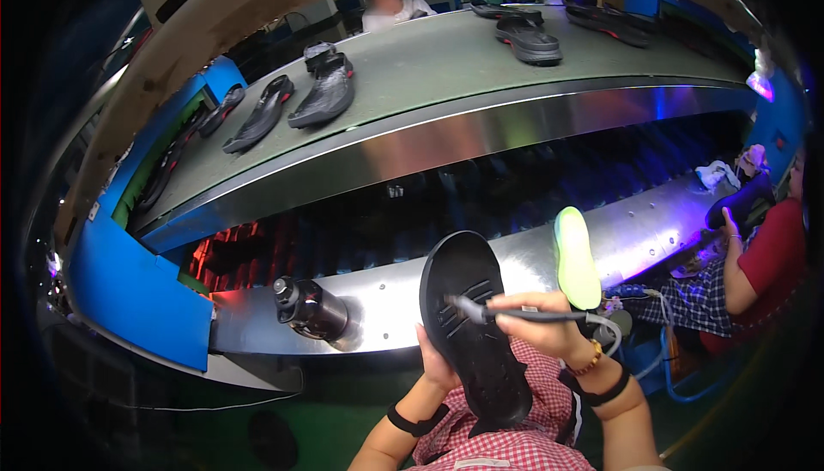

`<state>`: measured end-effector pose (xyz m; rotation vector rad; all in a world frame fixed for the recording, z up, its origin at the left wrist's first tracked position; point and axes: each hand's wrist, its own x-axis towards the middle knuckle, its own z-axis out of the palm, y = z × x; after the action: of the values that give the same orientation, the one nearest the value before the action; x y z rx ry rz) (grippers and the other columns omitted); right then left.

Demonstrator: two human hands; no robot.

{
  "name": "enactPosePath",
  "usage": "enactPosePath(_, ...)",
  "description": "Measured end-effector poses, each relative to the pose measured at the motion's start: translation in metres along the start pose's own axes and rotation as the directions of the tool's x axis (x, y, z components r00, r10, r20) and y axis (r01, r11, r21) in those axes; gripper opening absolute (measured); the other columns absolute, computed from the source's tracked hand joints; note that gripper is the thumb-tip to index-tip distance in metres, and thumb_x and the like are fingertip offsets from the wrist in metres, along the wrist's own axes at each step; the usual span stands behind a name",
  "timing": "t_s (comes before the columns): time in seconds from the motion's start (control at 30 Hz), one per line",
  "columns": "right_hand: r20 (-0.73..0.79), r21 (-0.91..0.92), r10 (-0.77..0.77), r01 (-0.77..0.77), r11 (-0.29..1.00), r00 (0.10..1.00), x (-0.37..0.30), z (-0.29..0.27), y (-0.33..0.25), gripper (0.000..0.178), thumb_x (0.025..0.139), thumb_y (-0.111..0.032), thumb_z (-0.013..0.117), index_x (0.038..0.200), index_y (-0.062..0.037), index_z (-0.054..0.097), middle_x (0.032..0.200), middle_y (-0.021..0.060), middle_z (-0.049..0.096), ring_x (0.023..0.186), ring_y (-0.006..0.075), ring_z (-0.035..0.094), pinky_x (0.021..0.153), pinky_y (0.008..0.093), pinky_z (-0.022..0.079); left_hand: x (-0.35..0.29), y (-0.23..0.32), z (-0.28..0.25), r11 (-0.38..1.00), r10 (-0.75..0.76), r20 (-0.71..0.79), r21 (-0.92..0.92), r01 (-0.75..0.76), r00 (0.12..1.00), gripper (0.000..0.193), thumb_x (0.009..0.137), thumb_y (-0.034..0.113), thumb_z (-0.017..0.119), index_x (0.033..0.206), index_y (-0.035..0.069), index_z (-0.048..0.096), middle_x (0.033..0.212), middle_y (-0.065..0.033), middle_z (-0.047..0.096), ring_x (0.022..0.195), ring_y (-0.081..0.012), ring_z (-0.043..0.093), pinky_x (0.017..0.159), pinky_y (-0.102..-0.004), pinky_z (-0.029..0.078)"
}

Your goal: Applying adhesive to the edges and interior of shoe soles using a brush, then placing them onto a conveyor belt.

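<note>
A black shoe sole (pixel 462 256) stands tilted up in front of me, its grooved face turned toward me. My left hand (pixel 436 363) grips it by the left edge, fingers partly hidden behind it. In my right hand (pixel 544 330), closed around the dark handle, is a brush (pixel 470 309) with a pale hose trailing from its rear end. Its bristles are at the raised ribs in the middle of the sole; whether they touch is hard to make out. Just beyond, a bright yellow-green sole (pixel 577 258) lies on the metal ledge (pixel 524 258).
A black bottle (pixel 311 309) stands on the ledge to my left. Behind run dark rollers (pixel 412 196) and a raised green belt (pixel 412 76) carrying several black soles (pixel 324 93). At right, a co-worker in a red sleeve (pixel 772 243) holds a black sole; hoses hang nearby.
</note>
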<state>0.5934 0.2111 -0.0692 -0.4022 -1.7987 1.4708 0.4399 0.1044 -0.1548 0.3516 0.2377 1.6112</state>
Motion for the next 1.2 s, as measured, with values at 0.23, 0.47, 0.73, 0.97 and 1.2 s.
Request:
enactPosePath(0.23, 0.316, 0.032, -0.198, 0.198, 0.98, 0.928, -0.008, 0.013, -0.003, 0.022, 0.071, 0.0, 0.069, 0.093, 0.0011, 0.066, 0.095, 0.0152, 0.066, 0.088, 0.0223, 0.064, 0.08, 0.0308, 0.049, 0.009, 0.0, 0.026, 0.958, 0.139, -0.291, 0.283, -0.054, 0.947, 0.086, 0.082, 0.072, 0.021, 0.135, 0.007, 0.034, 0.133, -0.014, 0.042, 0.119, -0.0293, 0.045, 0.101, -0.0424, 0.036)
enactPosePath(0.47, 0.208, 0.026, -0.128, 0.125, 0.992, 0.97, -0.009, 0.007, -0.003, 0.019, 0.074, -0.002, 0.066, 0.092, 0.001, 0.066, 0.09, 0.0134, 0.067, 0.084, 0.0223, 0.065, 0.076, 0.03, 0.05, 0.005, 0.0, 0.036, 0.986, 0.082, -0.203, 0.16, -0.05, 0.976, 0.086, 0.082, 0.072, 0.018, 0.135, 0.006, 0.034, 0.134, -0.0151, 0.041, 0.119, -0.0292, 0.045, 0.102, -0.0422, 0.035)
enactPosePath(0.73, 0.148, 0.028, -0.008, 0.004, 1.0, 0.989, -0.016, -0.003, 0.004, 0.022, 0.073, -0.004, 0.068, 0.094, -0.0014, 0.066, 0.092, 0.0118, 0.067, 0.083, 0.022, 0.065, 0.075, 0.0282, 0.05, 0.015, -0.001, 0.04, 0.874, 0.305, -0.306, 0.467, -0.137, 0.902, 0.099, 0.074, 0.081, 0.019, 0.133, 0.003, 0.034, 0.127, -0.0185, 0.046, 0.11, -0.0357, 0.049, 0.095, -0.0479, 0.04)
enactPosePath(0.97, 0.144, -0.064, -0.033, 0.043, 0.997, 0.989, -0.027, -0.01, 0.002, 0.024, 0.071, -0.008, 0.07, 0.094, -0.0064, 0.068, 0.091, 0.0075, 0.067, 0.09, 0.0199, 0.061, 0.083, 0.0326, 0.045, 0.021, 0.011, 0.046, 0.936, 0.273, -0.129, 0.264, -0.232, 0.953, 0.107, 0.066, 0.087, 0.023, 0.125, 0.0, 0.041, 0.108, -0.0246, 0.054, 0.094, -0.0349, 0.056, 0.084, -0.0462, 0.046)
enactPosePath(1.2, 0.352, 0.077, -0.146, 0.127, 0.989, 0.925, -0.032, -0.016, -0.004, 0.022, 0.072, -0.007, 0.069, 0.094, -0.006, 0.068, 0.089, 0.0058, 0.067, 0.082, 0.0182, 0.059, 0.077, 0.0302, 0.044, 0.022, 0.018, 0.043, 0.933, 0.34, -0.022, 0.136, -0.334, 0.94, 0.111, 0.063, 0.089, 0.029, 0.125, -0.002, 0.038, 0.109, -0.0261, 0.052, 0.093, -0.0345, 0.055, 0.084, -0.0452, 0.046)
